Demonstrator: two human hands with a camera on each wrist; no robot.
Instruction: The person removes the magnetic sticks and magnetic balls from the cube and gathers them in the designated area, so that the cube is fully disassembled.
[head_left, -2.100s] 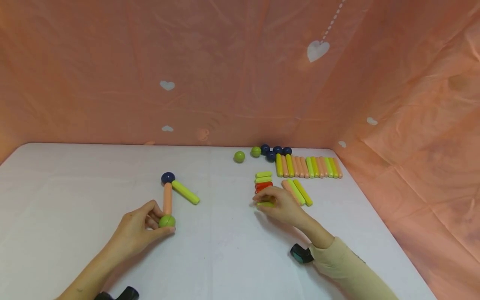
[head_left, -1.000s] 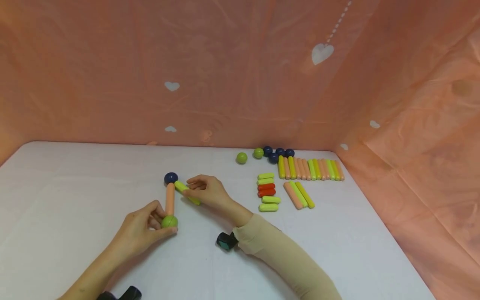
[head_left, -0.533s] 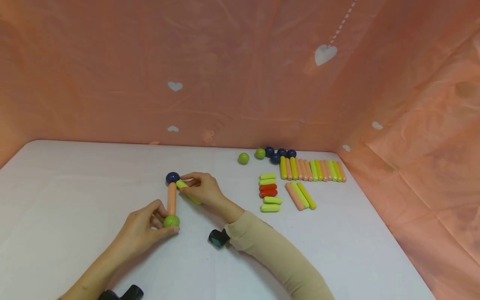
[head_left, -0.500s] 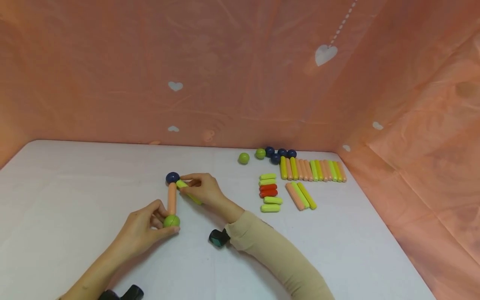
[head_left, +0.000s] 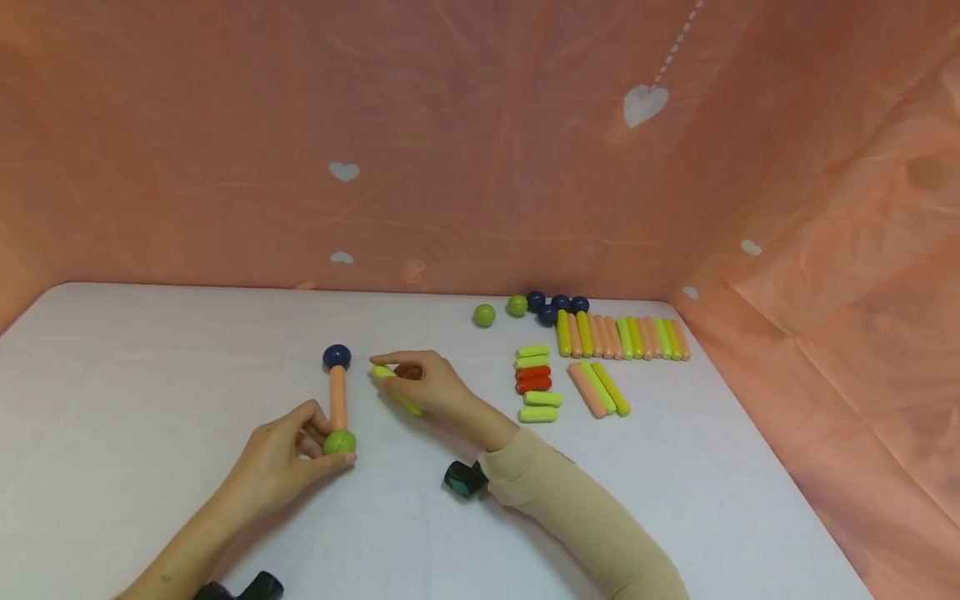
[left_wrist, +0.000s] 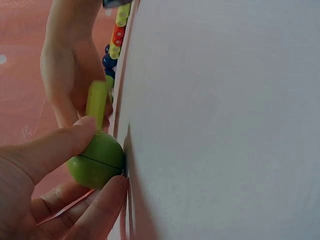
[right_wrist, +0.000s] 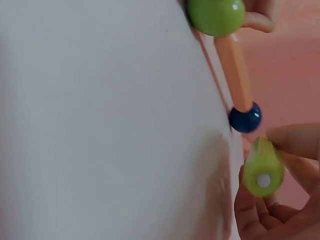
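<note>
My left hand [head_left: 288,454] pinches a green ball [head_left: 340,442] between thumb and fingers on the white table. From that ball a peach stick [head_left: 338,398] runs away from me to a dark blue ball [head_left: 337,357]; they look joined. To the right of the blue ball, my right hand [head_left: 435,387] holds a yellow-green stick [head_left: 384,372], tilted, with a gap between it and the ball. The right wrist view shows a pale round spot on the near end of this yellow-green stick [right_wrist: 263,172]. My right fingers cover the stick's middle in the head view.
Short green and red sticks [head_left: 533,384] lie stacked in a column to the right. Beyond them are three longer sticks [head_left: 598,388] and a long row of sticks [head_left: 622,337]. Loose green balls [head_left: 483,315] and blue balls [head_left: 547,315] sit near the back edge.
My right hand came from the short sticks and took hold of the yellow-green stick by the blue ball. It has since drawn that stick away to the right. My left hand keeps its hold.
</note>
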